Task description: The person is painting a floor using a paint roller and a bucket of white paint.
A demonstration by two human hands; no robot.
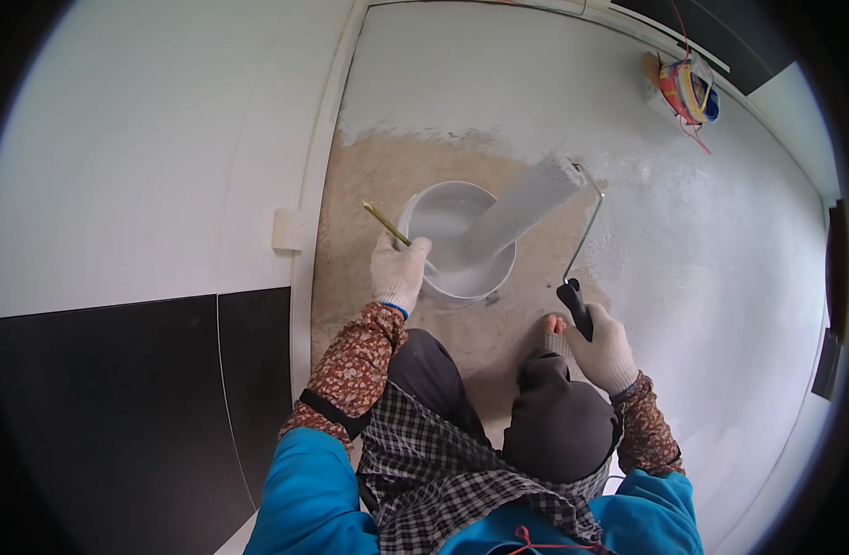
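Note:
My left hand (398,275), in a white knit glove, is closed round a thin greenish stick (385,223) at the near left rim of a white bucket (408,208). The stick's lower end slants toward the grey paint (441,220) in the bucket. In my right hand (604,353), also gloved, is the black handle of a paint roller (533,203). Its thick sleeve is coated in grey paint and slants over the bucket's right rim, with the lower end inside. Whether that end touches the paint I cannot tell.
Fresh grey paint (702,277) covers the floor to the right and far side; a bare brown patch (369,166) surrounds the bucket. A colourful container with red cord (691,90) stands at the far right. On the left are a wall (165,166) and a socket box (286,229).

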